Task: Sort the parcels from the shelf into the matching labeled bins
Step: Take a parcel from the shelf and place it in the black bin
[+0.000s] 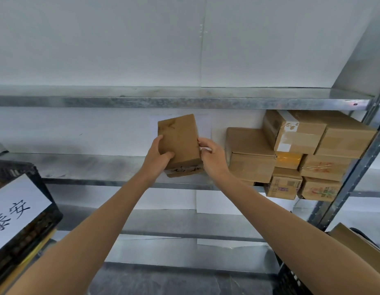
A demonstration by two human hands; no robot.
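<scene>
Parcel: A brown parcel (pixel 179 143) was held up in front of the middle shelf (pixel 95 165), tipped back a little.
Left hand: The left hand (pixel 160 155) was curled round the parcel's left side, with the thumb laid on the front.
Right hand: The right hand (pixel 211 155) was pinching the parcel's right edge with its fingertips.
Writing: Some writing was seen on the parcel's low end, but it was too blurry to be read.
Bins: A black bin (pixel 39 228) with a white paper label (pixel 13 206) was seen at the left.
Drop: The parcel could be dropped if the light pinch slipped on the smooth card.
Wrong bin: The parcel could be put in the wrong bin if the writing was read wrong.
Bump: The pile of parcels (pixel 291 154) just beside the right hand could be knocked, and the low boxes at the shelf's edge could be pushed off.
</scene>
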